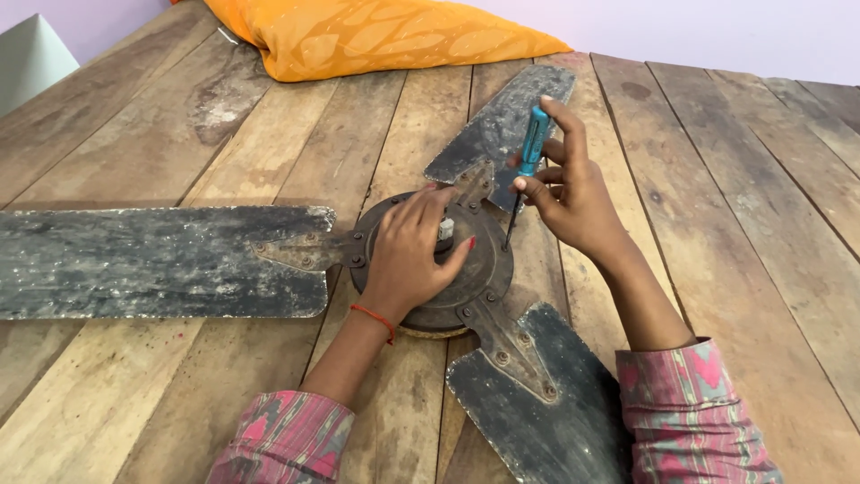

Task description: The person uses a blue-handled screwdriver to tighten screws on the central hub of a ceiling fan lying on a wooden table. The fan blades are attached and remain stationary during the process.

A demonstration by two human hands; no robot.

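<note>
Left hand (408,255) pressed flat on fan hub (434,269), steadying it; right hand (564,197) fingers clenched round blue screwdriver (528,157), tip at hub's 2 o'clock rim.

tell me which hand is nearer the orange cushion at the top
Right. The right hand, holding a blue screwdriver, sits higher, closer below the orange cushion; the left hand rests lower on the fan hub.

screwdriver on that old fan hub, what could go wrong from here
1. The right hand holds the blue-handled screwdriver high on its handle, tip down at the hub's edge. If it slips off, the tip could jab the left hand, whose thumb lies close beside it.
2. The fan only rests on the plank table, steadied by the left hand alone; turning force may spin it.
3. The blades look corroded with ragged edges that could scrape a forearm.
</note>
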